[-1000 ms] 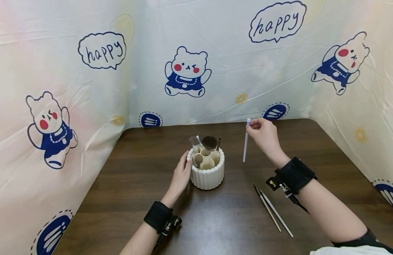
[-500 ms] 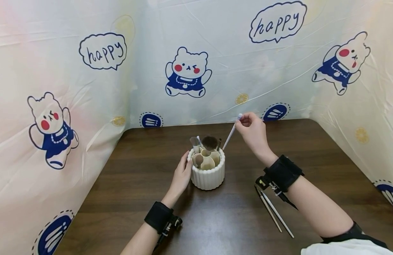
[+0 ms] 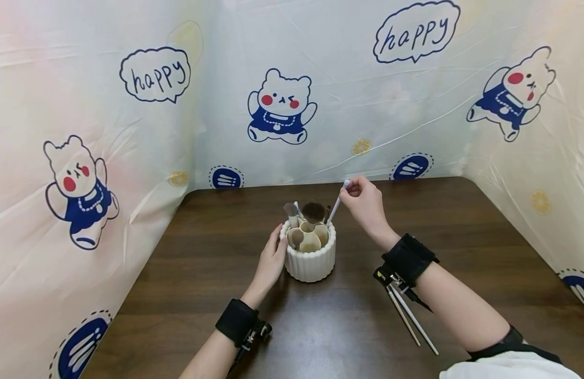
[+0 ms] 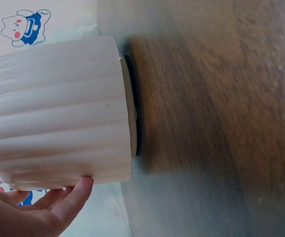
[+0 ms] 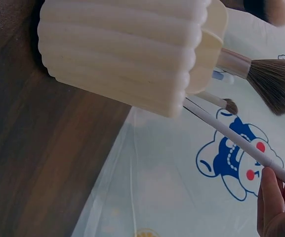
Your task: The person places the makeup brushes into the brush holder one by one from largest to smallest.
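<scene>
A white ribbed makeup brush holder (image 3: pixel 310 266) stands upright on the table, with several makeup brushes in its compartments. My left hand (image 3: pixel 270 263) lies along its left side; in the left wrist view, fingers (image 4: pixel 78 197) touch the ribbed wall. At the back right, my right hand (image 3: pixel 365 205) pinches a slim pale lavender makeup brush (image 3: pixel 336 205) near its upper end. This brush slants down to the holder's right rim. In the right wrist view, its lower part passes behind the scalloped rim, and its tip is hidden. A large dark fluffy brush (image 5: pixel 275 84) stands close by.
Two thin brushes (image 3: pixel 417 321) lie on the dark wooden table (image 3: pixel 202 263) at the right, partly under the right wrist camera. A printed curtain (image 3: pixel 339 105) surrounds the table at the back and sides.
My right hand has moved left with the slim brush, then slightly down, bringing its lower end to the holder's rim. The brush has tilted from near upright. My left hand stays put.
</scene>
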`<state>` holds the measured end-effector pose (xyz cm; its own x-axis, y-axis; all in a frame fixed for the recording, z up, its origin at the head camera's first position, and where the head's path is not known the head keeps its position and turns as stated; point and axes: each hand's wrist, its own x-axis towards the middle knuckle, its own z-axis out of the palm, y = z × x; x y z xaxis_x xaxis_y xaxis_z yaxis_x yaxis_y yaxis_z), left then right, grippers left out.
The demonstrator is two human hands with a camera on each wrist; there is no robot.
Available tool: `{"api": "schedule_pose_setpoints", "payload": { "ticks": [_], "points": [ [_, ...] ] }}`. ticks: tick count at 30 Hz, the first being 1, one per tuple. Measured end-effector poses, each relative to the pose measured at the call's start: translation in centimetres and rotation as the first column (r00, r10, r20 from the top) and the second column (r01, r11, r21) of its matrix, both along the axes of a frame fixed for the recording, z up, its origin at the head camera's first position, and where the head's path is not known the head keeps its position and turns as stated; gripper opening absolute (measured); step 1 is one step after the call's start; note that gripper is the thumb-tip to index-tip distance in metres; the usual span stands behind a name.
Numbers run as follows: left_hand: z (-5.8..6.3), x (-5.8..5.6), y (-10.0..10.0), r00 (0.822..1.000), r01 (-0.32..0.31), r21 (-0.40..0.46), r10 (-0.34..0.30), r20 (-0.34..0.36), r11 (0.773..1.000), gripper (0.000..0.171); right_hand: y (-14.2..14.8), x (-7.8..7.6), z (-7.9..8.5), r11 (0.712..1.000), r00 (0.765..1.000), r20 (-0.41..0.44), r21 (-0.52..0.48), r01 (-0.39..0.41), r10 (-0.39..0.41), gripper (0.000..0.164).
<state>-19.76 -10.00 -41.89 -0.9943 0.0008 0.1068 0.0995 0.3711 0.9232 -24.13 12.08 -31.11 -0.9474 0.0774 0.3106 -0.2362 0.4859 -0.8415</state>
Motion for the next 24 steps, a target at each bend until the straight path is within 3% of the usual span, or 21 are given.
{"api": "schedule_pose_setpoints", "payload": {
  "ticks": [13,24],
  "points": [
    [0.2,0.0,0.0,1.000,0.009,-0.007,-0.009,-0.001,1.000,0.050,-0.9,-0.1,-2.3,0.998,0.998,0.046,0.042,-0.044,0.042,0.017],
    [0.1,0.0,0.0,1.000,0.008,-0.006,-0.008,-0.003,1.000,0.050,-1.5,0.1,-4.2,0.983,0.985,0.115,0.119,-0.140,0.126,0.010]
  ]
}}
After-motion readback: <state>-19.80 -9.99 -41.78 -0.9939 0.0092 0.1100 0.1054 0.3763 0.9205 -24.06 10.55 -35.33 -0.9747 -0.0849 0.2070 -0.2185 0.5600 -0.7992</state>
